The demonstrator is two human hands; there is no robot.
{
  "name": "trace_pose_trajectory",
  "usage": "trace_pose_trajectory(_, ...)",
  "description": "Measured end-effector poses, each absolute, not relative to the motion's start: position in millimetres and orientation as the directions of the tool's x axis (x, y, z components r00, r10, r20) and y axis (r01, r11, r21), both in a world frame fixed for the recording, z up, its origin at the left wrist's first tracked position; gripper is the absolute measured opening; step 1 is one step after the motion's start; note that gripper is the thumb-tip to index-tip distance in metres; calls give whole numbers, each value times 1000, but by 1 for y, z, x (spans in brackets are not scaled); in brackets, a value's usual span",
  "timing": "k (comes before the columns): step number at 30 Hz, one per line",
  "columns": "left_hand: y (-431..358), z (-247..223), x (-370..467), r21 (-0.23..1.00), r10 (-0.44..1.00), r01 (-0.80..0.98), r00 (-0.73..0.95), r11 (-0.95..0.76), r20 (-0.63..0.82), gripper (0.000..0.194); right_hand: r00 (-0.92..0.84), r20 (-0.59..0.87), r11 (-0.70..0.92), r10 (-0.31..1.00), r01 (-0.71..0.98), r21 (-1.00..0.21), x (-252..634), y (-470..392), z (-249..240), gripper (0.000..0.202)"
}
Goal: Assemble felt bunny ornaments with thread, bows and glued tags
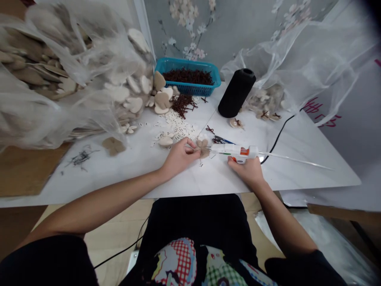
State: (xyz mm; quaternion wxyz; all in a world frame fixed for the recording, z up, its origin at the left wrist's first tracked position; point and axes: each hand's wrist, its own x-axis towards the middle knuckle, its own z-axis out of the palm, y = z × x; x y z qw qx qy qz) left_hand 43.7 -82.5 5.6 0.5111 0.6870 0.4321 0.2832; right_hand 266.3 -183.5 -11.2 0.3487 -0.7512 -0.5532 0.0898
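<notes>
My right hand (248,170) is wrapped round a white hot glue gun (230,150) with orange parts, a clear glue stick trailing out of its back. The gun's metal nozzle points left and meets a beige flower-shaped felt piece (203,149). Thumb and fingers of my left hand (181,157) pinch that piece at its left side. From there a thin thread rises toward a black thread cone (237,93). Just behind the gun lie blue-handled snips (224,140) and a small brown bow (210,130).
Plastic bags (98,79) of felt pieces crowd the left, and another bag (268,91) stands right. A blue basket (216,81) holds brown bows. Tiny white tags (180,127) lie scattered. A black cord (278,139) crosses the right side.
</notes>
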Motion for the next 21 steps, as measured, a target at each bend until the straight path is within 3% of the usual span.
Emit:
trace_pose_trajectory(7, -85, 9, 43, 953, 887, 264, 462, -149, 11, 25, 374, 235, -156, 897, 766, -623, 265, -182, -9, 18)
trace_pose_trajectory(21, -85, 11, 45, 949, 888, 285, 460, -139, -8, 26, 393, 218, -202, 893, 784, -587, 263, -183, -6, 15)
